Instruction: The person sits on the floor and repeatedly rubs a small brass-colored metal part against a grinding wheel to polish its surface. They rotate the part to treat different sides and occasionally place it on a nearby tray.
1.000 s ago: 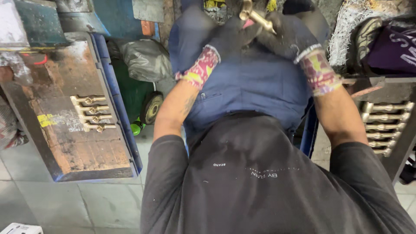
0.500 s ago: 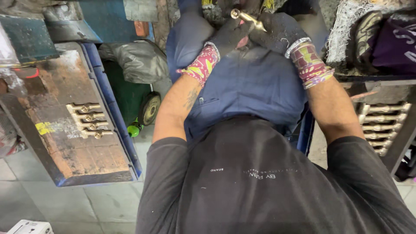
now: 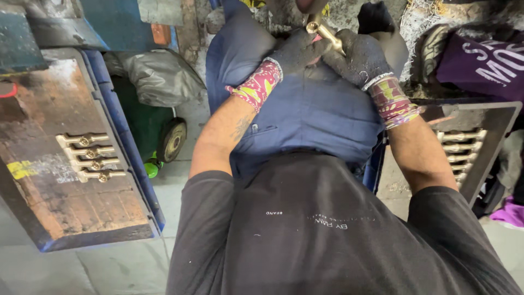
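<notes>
Around the blue-clad lap, open floor lies left, hemmed by a green wheeled bin and blue-edged tray; a dark rack apparently crowds the right.

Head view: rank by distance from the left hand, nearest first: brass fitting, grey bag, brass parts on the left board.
1. brass fitting: gripped by the left hand, top centre.
2. grey bag: to its left, by the green bin.
3. row of brass parts: far left, on the board.

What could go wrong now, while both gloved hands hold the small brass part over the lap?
1. The brass part is gripped only by fingertips of the left hand and right hand; it might slip and fall.
2. Four brass parts lie loose on the worn board; a knock might scatter them.
</notes>
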